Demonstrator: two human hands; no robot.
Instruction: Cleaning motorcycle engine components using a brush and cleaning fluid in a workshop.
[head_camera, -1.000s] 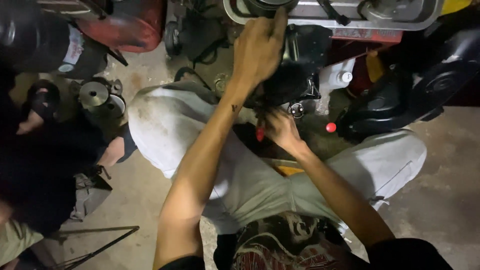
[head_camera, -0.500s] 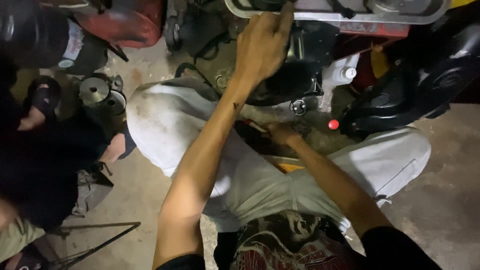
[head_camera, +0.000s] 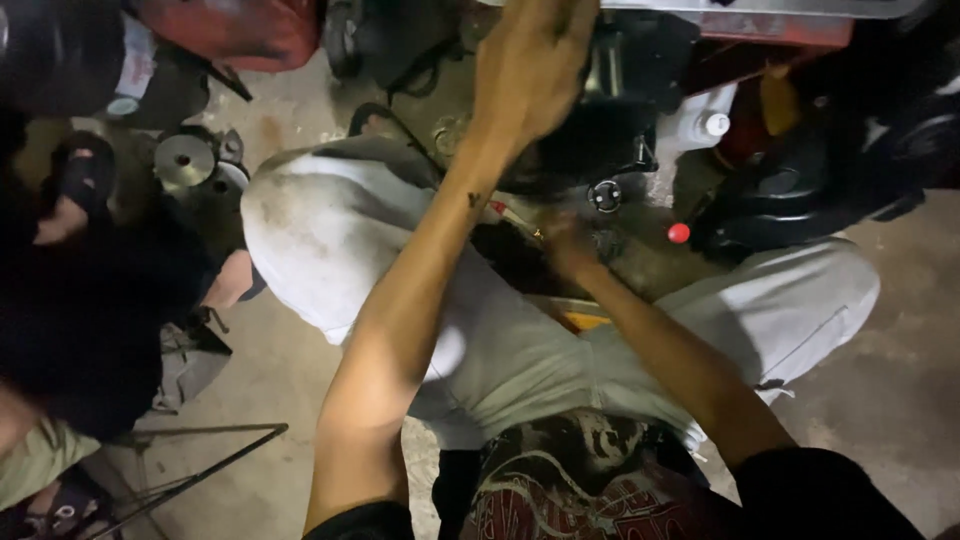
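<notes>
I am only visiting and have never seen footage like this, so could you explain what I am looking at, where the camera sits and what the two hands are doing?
There is no machine doing the work here: a person squats on a concrete floor in pale grey trousers, and the camera is worn on that person's head, looking down along both bare arms. The left hand reaches up to the dark engine parts at the top of the picture; whether it grips anything cannot be told. The right hand is lower, between the knees, by a slim red-handled tool, which it seems to touch, though blur hides the grip. Nearby are a small round red knob, a white plastic bottle and round metal discs on the floor. At the left edge, another person's sandalled foot shows.
</notes>
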